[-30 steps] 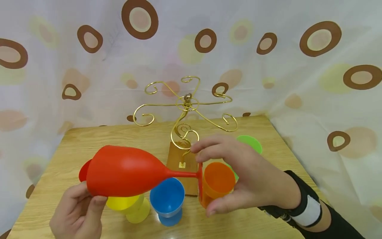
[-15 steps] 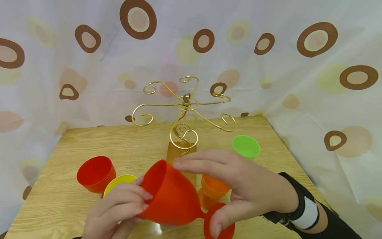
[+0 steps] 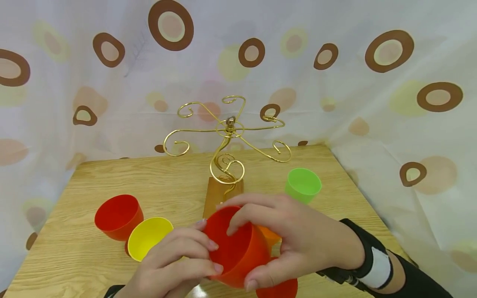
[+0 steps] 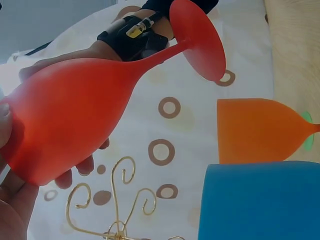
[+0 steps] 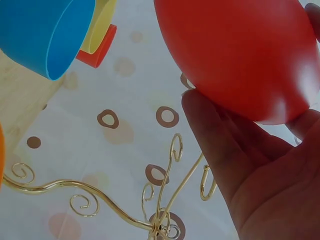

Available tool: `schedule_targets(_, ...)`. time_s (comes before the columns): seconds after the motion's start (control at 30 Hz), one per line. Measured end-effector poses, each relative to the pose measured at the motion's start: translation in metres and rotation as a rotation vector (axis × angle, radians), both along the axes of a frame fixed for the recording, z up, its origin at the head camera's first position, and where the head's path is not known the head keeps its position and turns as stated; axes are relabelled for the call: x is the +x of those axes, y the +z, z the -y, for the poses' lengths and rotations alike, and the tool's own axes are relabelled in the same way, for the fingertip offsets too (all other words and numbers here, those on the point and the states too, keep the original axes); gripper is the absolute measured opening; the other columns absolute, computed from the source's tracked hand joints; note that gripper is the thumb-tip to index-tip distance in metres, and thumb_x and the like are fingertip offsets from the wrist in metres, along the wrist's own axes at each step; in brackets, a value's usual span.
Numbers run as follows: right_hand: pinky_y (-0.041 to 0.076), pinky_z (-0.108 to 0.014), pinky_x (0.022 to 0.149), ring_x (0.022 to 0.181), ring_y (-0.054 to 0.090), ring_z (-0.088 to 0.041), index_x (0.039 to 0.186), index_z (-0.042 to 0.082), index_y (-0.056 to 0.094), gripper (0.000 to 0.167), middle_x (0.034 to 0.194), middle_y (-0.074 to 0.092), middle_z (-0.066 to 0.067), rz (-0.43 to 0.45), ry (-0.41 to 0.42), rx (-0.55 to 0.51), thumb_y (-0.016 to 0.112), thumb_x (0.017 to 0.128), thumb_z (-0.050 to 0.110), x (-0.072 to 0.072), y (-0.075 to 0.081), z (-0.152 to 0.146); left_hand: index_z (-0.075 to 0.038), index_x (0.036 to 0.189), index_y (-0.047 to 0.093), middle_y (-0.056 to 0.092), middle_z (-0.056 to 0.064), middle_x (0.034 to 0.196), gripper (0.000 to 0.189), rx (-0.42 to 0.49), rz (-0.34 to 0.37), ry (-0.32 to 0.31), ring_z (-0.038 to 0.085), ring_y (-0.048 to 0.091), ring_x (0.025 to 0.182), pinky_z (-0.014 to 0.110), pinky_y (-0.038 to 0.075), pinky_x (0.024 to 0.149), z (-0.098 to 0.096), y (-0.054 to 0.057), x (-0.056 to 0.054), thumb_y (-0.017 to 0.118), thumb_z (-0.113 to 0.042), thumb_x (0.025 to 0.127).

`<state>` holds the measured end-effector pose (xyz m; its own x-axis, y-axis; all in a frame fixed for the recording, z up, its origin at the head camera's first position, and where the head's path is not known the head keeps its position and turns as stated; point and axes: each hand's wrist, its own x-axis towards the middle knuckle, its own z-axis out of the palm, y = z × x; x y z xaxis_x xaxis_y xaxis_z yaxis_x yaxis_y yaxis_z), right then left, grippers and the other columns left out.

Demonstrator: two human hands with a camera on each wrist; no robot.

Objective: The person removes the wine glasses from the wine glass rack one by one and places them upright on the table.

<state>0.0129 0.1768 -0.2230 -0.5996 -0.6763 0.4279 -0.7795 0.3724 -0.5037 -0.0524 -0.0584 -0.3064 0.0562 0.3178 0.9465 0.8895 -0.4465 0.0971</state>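
Note:
Between my hands is a red plastic goblet (image 3: 232,252), its mouth turned toward the head camera and its foot low on the right. My left hand (image 3: 179,263) grips it by the rim, fingers at the near-left edge. Fingers of my right hand (image 3: 294,236) reach over the opposite rim, the thumb pressed on the outside of the bowl. In the right wrist view the bowl (image 5: 245,55) lies against that hand's fingers. The left wrist view shows the stem and round foot (image 4: 200,42) pointing away from the left hand. An orange goblet (image 3: 270,236) is partly hidden behind the right hand.
Another red goblet (image 3: 119,219) and a yellow goblet (image 3: 149,238) stand on the left of the wooden table (image 3: 112,178). A green goblet (image 3: 303,184) stands at right. A blue goblet (image 4: 260,200) is hidden in the head view. Behind rises a gold curled-arm stand (image 3: 230,129).
The held red goblet has swung from lying sideways to mouth toward the camera, moving right. My right fingers have gone from its foot to its rim. The other red goblet is now uncovered.

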Motion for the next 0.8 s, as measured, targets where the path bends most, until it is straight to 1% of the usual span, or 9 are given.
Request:
schedule_targets(0.13,0.056,-0.017,0.083,0.115,0.060,-0.014,0.111,0.014,0.056,0.041,0.132,0.059,-0.006,-0.012,-0.003,0.015,0.073,0.089,0.044,0.003,-0.001,-0.004,0.003,0.097,0.071,0.067,0.016,0.099,0.012,-0.051,0.009,-0.014,0.034,0.063,0.104,0.051,0.048,0.105,0.002,-0.001,0.000,0.068,-0.007,0.093)
schedule_targets(0.23,0.056,-0.018,0.084,0.115,0.060,-0.014,0.110,0.016,0.057,0.037,0.134,0.058,-0.006,-0.004,-0.016,0.023,0.075,0.088,0.038,0.006,-0.001,-0.010,0.004,0.102,0.069,0.067,0.019,0.106,0.016,-0.066,0.024,-0.037,0.037,0.062,0.110,0.047,0.052,0.100,0.004,-0.002,0.001,0.071,-0.007,0.091)
schedule_targets(0.3,0.057,-0.018,0.082,0.114,0.061,-0.015,0.109,0.017,0.057,0.035,0.134,0.059,-0.006,-0.013,-0.042,0.025,0.077,0.086,0.036,0.008,0.000,-0.017,0.005,0.107,0.067,0.065,0.022,0.111,0.023,-0.052,0.033,-0.048,0.039,0.061,0.114,0.043,0.054,0.097,0.005,-0.003,0.000,0.073,-0.009,0.090)
schedule_targets(0.43,0.058,-0.020,0.078,0.111,0.062,-0.017,0.107,0.018,0.058,0.038,0.131,0.061,-0.005,-0.012,-0.127,0.014,0.081,0.081,0.034,0.014,0.002,-0.038,0.006,0.114,0.061,0.063,0.026,0.114,0.036,0.002,0.029,-0.046,0.039,0.061,0.115,0.038,0.057,0.092,0.008,-0.004,-0.006,0.076,-0.013,0.088)
schedule_targets(0.57,0.056,-0.021,0.082,0.111,0.061,-0.019,0.105,0.016,0.060,0.044,0.124,0.065,-0.005,-0.055,-0.218,0.041,0.088,0.074,0.029,0.020,0.007,-0.067,0.006,0.118,0.057,0.064,0.025,0.112,0.040,-0.003,0.051,-0.015,0.034,0.063,0.113,0.034,0.058,0.090,0.018,-0.008,-0.012,0.076,-0.014,0.088)
schedule_targets(0.63,0.054,-0.018,0.085,0.111,0.062,-0.019,0.104,0.014,0.061,0.047,0.119,0.066,-0.005,-0.077,-0.264,0.050,0.091,0.069,0.022,0.022,0.011,-0.084,0.007,0.120,0.057,0.064,0.024,0.112,0.042,-0.010,0.066,0.002,0.033,0.064,0.113,0.031,0.058,0.090,0.024,-0.010,-0.015,0.076,-0.013,0.088)
schedule_targets(0.7,0.052,-0.015,0.084,0.105,0.063,-0.016,0.099,0.011,0.061,0.048,0.115,0.067,-0.006,-0.088,-0.330,0.049,0.093,0.064,0.013,0.024,0.015,-0.104,0.008,0.121,0.057,0.064,0.024,0.112,0.043,-0.010,0.072,0.016,0.032,0.063,0.113,0.030,0.057,0.091,0.031,-0.013,-0.017,0.076,-0.013,0.088)
schedule_targets(0.73,0.052,-0.014,0.082,0.102,0.064,-0.015,0.097,0.010,0.060,0.048,0.111,0.066,-0.006,-0.089,-0.373,0.045,0.093,0.062,0.008,0.025,0.017,-0.114,0.009,0.121,0.057,0.064,0.024,0.112,0.044,-0.008,0.079,0.021,0.032,0.063,0.114,0.030,0.056,0.092,0.033,-0.014,-0.017,0.076,-0.013,0.088)
schedule_targets(0.8,0.052,-0.013,0.078,0.096,0.064,-0.014,0.094,0.006,0.058,0.048,0.109,0.065,-0.007,-0.068,-0.475,0.025,0.090,0.060,-0.003,0.025,0.019,-0.135,0.009,0.121,0.057,0.064,0.024,0.113,0.045,-0.012,0.104,0.026,0.031,0.062,0.115,0.028,0.055,0.094,0.039,-0.016,-0.017,0.076,-0.013,0.088)
